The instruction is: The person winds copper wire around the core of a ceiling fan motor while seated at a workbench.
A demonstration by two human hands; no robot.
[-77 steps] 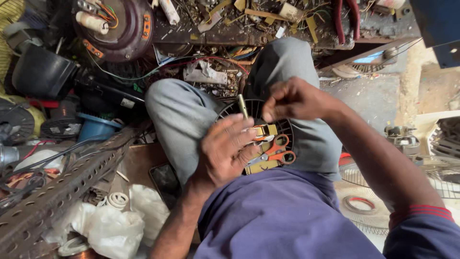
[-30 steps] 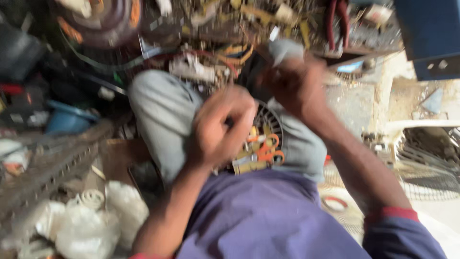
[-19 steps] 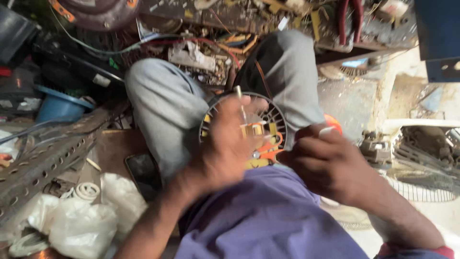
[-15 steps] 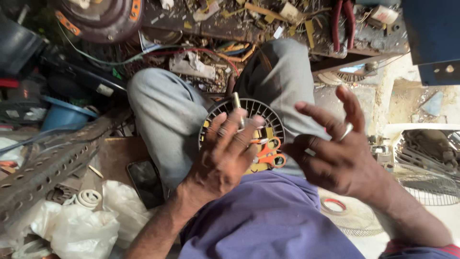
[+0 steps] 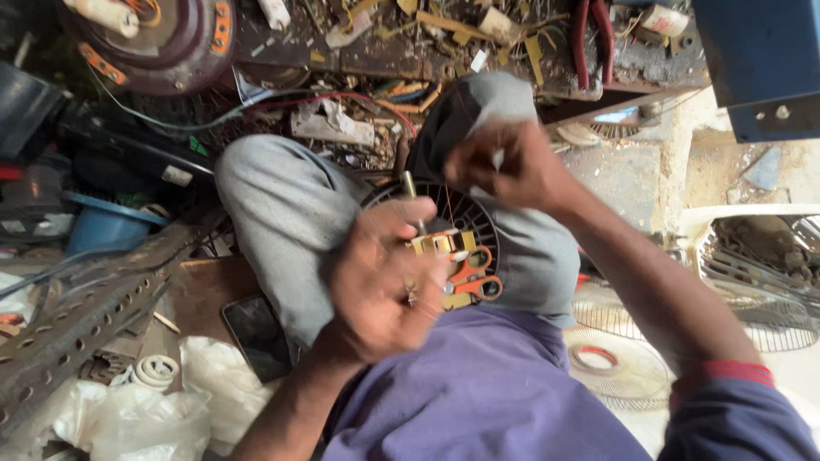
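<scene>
A round black motor stator (image 5: 465,213) with yellow slot pieces and orange-red coils rests on my lap between my grey-trousered knees. My left hand (image 5: 380,282) lies over its near side and grips it, fingers curled around the yellow part. A thin metal shaft sticks up from its middle. My right hand (image 5: 508,166) is raised above the far rim, fingers pinched together on what looks like a fine wire running down to the stator; the hand is blurred.
A cluttered workbench (image 5: 410,34) with scraps, red-handled pliers (image 5: 594,34) and a large winding disc (image 5: 162,38) lies ahead. A dark phone (image 5: 256,335), perforated metal angle (image 5: 77,320), blue tub (image 5: 107,226) and white plastic bags (image 5: 154,410) are on the left. Fan guards (image 5: 615,358) lie on the right.
My right hand has closed from spread fingers near my lap and risen to above the stator's far rim, now pinched. My left hand stayed on the stator.
</scene>
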